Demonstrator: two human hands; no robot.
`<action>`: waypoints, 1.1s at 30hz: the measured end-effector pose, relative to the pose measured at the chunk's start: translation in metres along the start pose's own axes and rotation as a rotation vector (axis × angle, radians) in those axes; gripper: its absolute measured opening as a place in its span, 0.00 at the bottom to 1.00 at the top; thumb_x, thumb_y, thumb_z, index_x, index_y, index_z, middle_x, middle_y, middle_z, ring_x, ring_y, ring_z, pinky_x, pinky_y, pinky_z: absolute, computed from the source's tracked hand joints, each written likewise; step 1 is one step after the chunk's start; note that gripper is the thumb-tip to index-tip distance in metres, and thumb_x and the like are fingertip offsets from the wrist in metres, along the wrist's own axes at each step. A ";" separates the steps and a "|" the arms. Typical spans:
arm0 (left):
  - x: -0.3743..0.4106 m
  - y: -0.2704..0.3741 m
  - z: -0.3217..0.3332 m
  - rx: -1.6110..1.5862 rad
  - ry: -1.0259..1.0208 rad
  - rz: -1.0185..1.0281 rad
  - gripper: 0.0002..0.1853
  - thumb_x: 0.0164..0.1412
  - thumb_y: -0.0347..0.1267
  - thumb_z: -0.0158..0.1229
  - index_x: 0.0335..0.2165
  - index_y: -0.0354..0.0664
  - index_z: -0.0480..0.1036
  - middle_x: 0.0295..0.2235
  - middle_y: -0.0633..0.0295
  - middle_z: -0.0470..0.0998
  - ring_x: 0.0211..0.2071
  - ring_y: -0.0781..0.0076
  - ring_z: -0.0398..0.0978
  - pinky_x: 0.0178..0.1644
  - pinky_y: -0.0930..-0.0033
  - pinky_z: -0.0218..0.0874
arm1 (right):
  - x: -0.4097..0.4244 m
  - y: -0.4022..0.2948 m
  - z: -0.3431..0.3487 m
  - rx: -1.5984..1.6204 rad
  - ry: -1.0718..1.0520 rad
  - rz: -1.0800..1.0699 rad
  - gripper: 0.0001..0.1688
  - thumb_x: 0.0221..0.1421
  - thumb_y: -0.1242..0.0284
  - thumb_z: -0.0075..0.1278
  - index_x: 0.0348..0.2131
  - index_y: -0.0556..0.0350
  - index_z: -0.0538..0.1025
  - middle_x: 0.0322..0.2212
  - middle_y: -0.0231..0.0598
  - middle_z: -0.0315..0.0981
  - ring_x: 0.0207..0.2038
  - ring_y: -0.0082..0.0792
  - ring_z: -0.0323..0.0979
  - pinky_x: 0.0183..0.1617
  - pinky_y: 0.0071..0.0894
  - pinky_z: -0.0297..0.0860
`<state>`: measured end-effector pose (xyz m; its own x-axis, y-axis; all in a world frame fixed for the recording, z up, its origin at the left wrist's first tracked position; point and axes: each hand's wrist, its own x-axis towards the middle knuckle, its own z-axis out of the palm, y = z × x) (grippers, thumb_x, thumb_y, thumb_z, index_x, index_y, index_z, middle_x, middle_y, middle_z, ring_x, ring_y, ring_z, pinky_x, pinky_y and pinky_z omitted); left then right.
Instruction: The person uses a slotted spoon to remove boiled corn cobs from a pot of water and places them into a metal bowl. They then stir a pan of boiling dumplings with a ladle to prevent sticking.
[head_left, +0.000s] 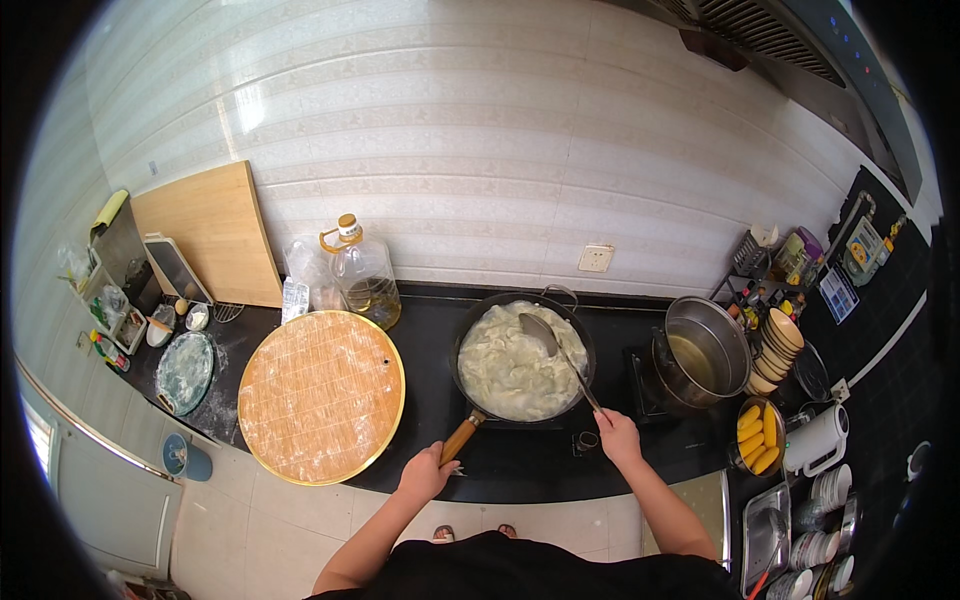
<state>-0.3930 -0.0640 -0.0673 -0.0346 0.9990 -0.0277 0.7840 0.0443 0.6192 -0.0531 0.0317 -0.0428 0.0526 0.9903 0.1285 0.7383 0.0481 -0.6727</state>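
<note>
A dark wok (592, 360) sits on the stove, filled with pale dumplings in cloudy liquid (510, 375). My left hand (429, 471) is closed around its wooden handle (459, 439). The handle of a metal ladle (537, 330) is in my right hand (619, 436); its bowl rests in the wok, back side up, over the dumplings. Left of the wok lies a round woven tray (322, 397), dusted with flour and edged in yellow.
At right, a steel pot (709, 345) stands on the other burner, near stacked bowls (776, 349), corn (759, 439) and a white kettle (814, 439). An oil bottle (365, 277), a wooden board (210, 232) and a floury plate (185, 373) are at left. A range hood (772, 45) hangs above.
</note>
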 end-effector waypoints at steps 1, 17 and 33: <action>0.000 0.001 -0.001 0.000 0.003 -0.001 0.20 0.50 0.38 0.60 0.36 0.34 0.66 0.30 0.44 0.74 0.34 0.47 0.72 0.37 0.56 0.64 | 0.000 -0.006 -0.004 -0.066 0.056 -0.044 0.15 0.56 0.64 0.46 0.35 0.57 0.76 0.24 0.48 0.74 0.26 0.46 0.73 0.30 0.38 0.67; -0.001 0.004 -0.002 -0.008 0.015 -0.011 0.18 0.50 0.37 0.60 0.32 0.34 0.65 0.28 0.44 0.73 0.33 0.45 0.72 0.35 0.54 0.64 | -0.035 -0.036 -0.021 0.826 -0.371 0.471 0.16 0.60 0.64 0.45 0.41 0.55 0.74 0.12 0.21 0.55 0.11 0.12 0.48 0.13 0.13 0.45; -0.002 0.001 0.001 0.008 0.031 0.005 0.18 0.50 0.37 0.60 0.32 0.34 0.65 0.27 0.44 0.74 0.32 0.45 0.72 0.34 0.55 0.64 | -0.034 -0.041 0.025 0.028 -0.028 -0.039 0.16 0.56 0.65 0.46 0.38 0.57 0.75 0.25 0.48 0.73 0.29 0.48 0.71 0.32 0.37 0.66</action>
<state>-0.3917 -0.0655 -0.0670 -0.0498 0.9988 -0.0004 0.7892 0.0395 0.6129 -0.1023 -0.0010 -0.0378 0.0048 0.9909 0.1348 0.7203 0.0901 -0.6878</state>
